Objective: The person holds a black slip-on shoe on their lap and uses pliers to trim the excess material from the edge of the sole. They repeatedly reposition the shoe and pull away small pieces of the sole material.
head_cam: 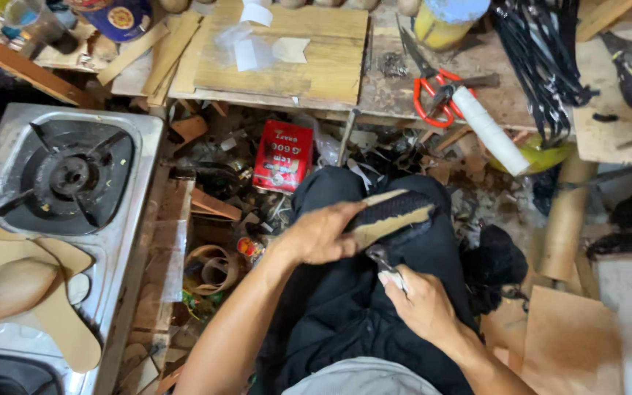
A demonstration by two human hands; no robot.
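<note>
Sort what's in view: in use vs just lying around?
In use:
left hand holding the black and tan sole piece
right hand holding a small metal tool

Lying about:
gas stove
red tin
red-handled scissors
white roll

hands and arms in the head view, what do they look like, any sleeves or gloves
Both are bare: the left hand and right hand wear no gloves, and no sleeves cover the forearms as far as the view shows. No rings, watch or bands are visible.
</note>
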